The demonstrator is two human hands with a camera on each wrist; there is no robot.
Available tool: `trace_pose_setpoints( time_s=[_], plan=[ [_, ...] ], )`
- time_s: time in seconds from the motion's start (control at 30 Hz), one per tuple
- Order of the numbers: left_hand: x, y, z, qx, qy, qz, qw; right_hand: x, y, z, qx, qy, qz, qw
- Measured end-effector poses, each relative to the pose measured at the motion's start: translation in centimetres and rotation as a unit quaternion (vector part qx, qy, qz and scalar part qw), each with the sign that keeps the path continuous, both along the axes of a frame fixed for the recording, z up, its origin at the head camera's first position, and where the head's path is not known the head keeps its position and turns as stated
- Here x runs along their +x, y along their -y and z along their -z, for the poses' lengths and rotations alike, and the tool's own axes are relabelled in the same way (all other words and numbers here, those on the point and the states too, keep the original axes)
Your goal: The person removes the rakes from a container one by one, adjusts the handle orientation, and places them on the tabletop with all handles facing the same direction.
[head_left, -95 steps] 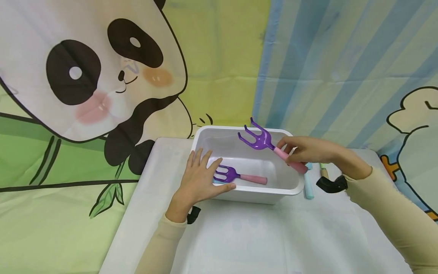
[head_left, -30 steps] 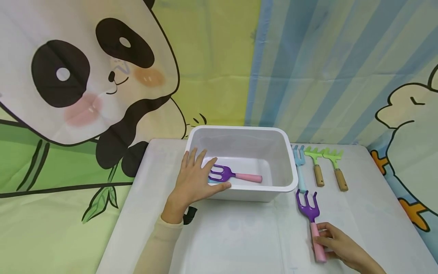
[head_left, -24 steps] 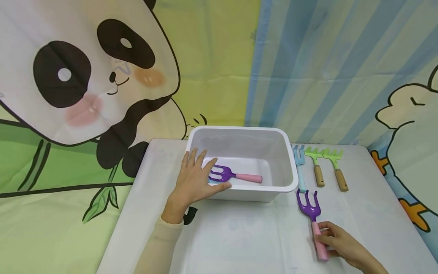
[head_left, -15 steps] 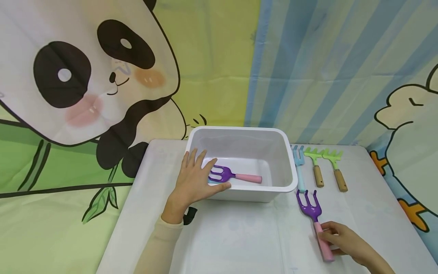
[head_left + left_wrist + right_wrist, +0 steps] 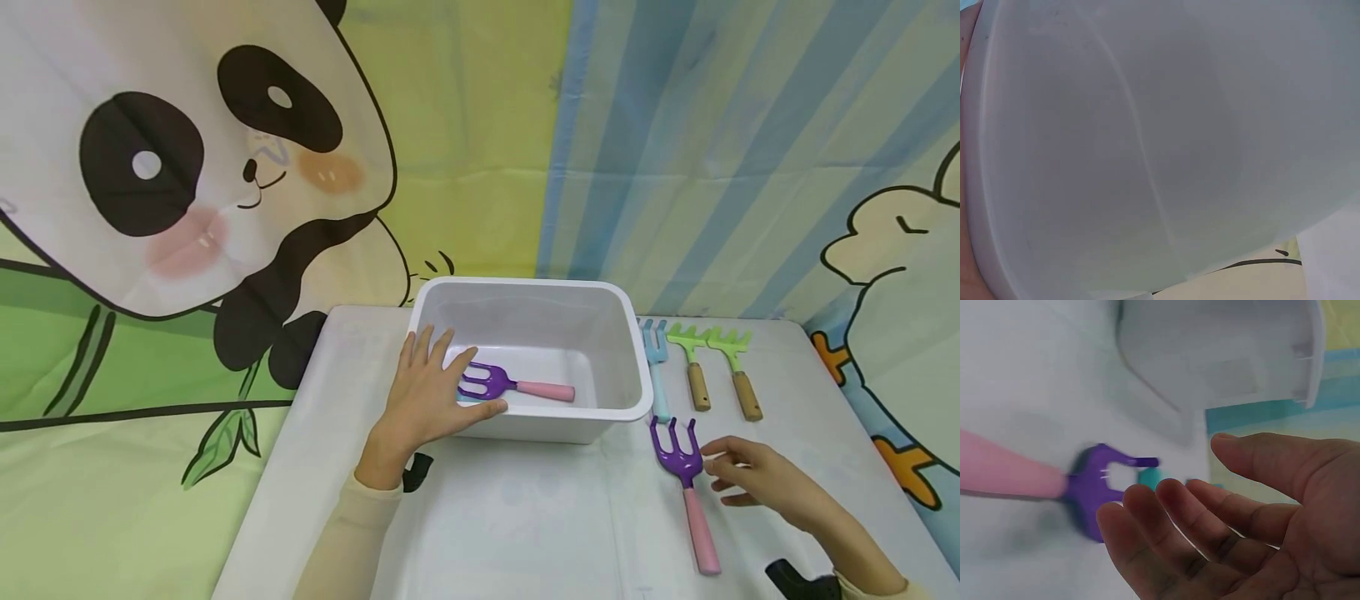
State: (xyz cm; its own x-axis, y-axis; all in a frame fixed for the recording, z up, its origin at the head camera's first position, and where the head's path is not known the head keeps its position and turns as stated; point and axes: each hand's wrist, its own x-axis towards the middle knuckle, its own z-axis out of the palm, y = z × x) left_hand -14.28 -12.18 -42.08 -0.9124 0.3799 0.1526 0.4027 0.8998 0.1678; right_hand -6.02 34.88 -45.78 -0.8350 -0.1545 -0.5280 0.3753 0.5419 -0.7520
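A purple hand fork with a pink handle (image 5: 699,533) lies on the table, right of the white bin (image 5: 525,427). Just right of its tines is my right hand (image 5: 768,479), fingers loosely bent and holding nothing; the right wrist view shows that hand (image 5: 1222,531) beside the fork (image 5: 1088,487). With fingers spread, my left hand (image 5: 423,396) rests over the bin's near left corner. A second purple fork (image 5: 543,390) lies inside the bin, over something light blue mostly hidden by the hand. The left wrist view is filled mainly by the bin's wall (image 5: 1179,125).
Right of the bin lie a light blue fork (image 5: 657,375) and two green rakes with wooden handles, one nearer the bin (image 5: 698,385) and one farther right (image 5: 746,395). A printed cloth (image 5: 480,142) hangs behind the white table (image 5: 525,525).
My right hand took the purple fork from above the bin to the table on the right, then let go of it and moved up beside its tines. My left hand stays at the bin.
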Motion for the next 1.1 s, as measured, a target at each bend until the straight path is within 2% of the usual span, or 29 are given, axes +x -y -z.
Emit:
trace_pose_setpoints(
  time_s=[0.17,0.37,0.67,0.73,0.87,1.1],
  plan=[
    [-0.1,0.0,0.1,-0.002,-0.003,0.001,1.0,-2.0,0.4,-3.0,-0.005,-0.051,-0.044,0.998],
    [-0.2,0.0,0.2,-0.005,-0.002,0.001,1.0,-4.3,1.5,-6.4,0.008,-0.116,-0.084,0.99],
    [-0.1,0.1,0.2,-0.008,-0.002,-0.003,1.0,-8.0,5.5,-11.9,0.028,-0.214,-0.145,0.966],
    [-0.2,0.1,0.2,-0.008,-0.004,-0.003,1.0,-9.0,6.6,-12.8,0.026,-0.218,-0.16,0.962],
    [-0.2,0.1,0.2,-0.007,-0.006,-0.001,1.0,-11.0,8.9,-14.1,0.001,-0.197,-0.185,0.963],
    [-0.2,0.1,0.2,-0.01,-0.009,0.0,0.9999,-14.8,13.3,-15.0,-0.023,-0.165,-0.257,0.952]
  ],
)
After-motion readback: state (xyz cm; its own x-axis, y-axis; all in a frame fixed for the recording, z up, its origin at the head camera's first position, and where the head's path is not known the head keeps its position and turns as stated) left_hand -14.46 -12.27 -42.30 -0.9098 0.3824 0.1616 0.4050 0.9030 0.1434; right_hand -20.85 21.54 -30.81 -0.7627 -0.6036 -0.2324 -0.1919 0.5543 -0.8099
